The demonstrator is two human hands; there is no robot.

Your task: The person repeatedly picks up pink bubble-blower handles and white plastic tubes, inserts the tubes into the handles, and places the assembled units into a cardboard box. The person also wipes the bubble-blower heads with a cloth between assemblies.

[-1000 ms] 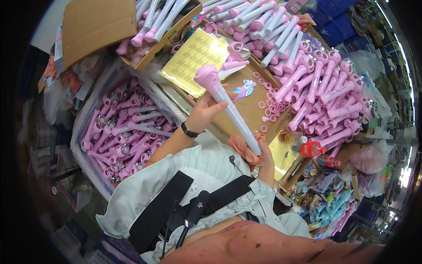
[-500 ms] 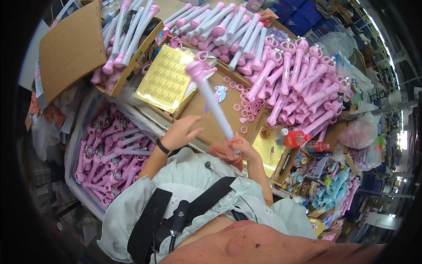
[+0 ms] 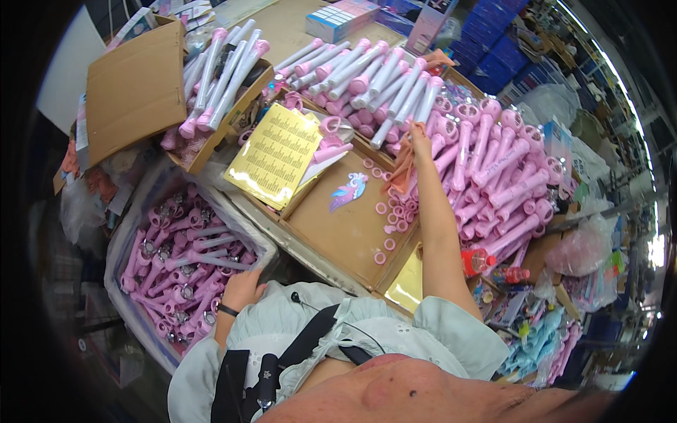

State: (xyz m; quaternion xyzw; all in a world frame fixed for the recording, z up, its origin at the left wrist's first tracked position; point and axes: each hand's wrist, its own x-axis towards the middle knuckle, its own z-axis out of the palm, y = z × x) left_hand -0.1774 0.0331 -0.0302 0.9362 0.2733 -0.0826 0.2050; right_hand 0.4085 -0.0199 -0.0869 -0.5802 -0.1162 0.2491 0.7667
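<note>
My right hand (image 3: 421, 143) reaches out to the near edge of a pile of pink-and-white wand-shaped toys (image 3: 377, 76). It is closed on a crumpled salmon-coloured cloth (image 3: 400, 173) that hangs below it. Its fingertips are at the lower end of a white tube; whether they grip it I cannot tell. My left hand (image 3: 242, 289) is beside the near rim of a lined plastic bin (image 3: 262, 248), its fingers a little apart and nothing visible in them. Inside the bin lie many pink wand-shaped toys (image 3: 185, 257) with clear or silvery ends.
A cardboard tray (image 3: 331, 236) holds small pink rings (image 3: 400, 211) and a winged pony-shaped cutout (image 3: 349, 192). Yellow sticker sheets (image 3: 275, 155) lie at its left. Pink handles (image 3: 493, 155) are heaped right, above red-capped bottles (image 3: 478, 261). A cardboard box (image 3: 137, 92) stands far left.
The pink-and-white wand has left my right hand, which moved forward and right with the cloth. My left hand drew back leftward to the bin. The view has shifted slightly.
</note>
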